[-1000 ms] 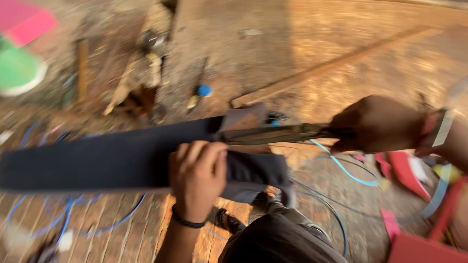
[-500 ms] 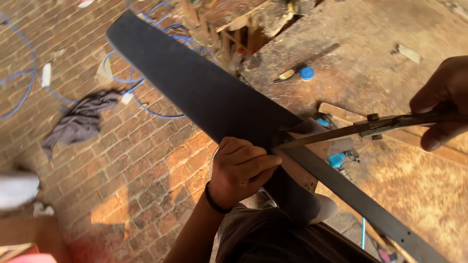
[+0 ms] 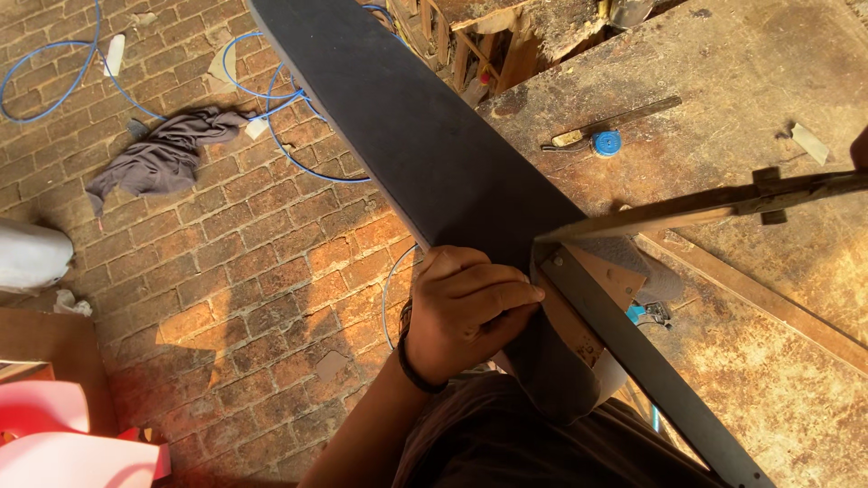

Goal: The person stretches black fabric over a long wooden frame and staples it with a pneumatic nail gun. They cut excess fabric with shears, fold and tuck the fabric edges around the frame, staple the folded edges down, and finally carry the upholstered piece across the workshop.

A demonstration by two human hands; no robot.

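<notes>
Black sheet material (image 3: 425, 154), a long dark strip, ran from the top of the view down across the edge of the worn wooden workbench (image 3: 759, 361) toward your lap. Your left hand (image 3: 466, 307) was clamped on its near edge, fingers curled over the top, just left of where the cut met the sheet. Long metal shears (image 3: 705, 206) reached in from the right, their tip touching the sheet just beside your left fingertips; a narrow cut-off strip (image 3: 651, 370) ran away below them toward the lower right. Your right hand (image 3: 861, 149) showed only as a sliver at the right edge, so you could not tell its grip. On the bench behind the shears lay a blue cap (image 3: 606, 143) beside a chisel-like tool (image 3: 610, 122). Off to the left, on the brick floor (image 3: 226, 271), a grey rag (image 3: 163, 158) lay over a blue cable (image 3: 54, 72).
</notes>
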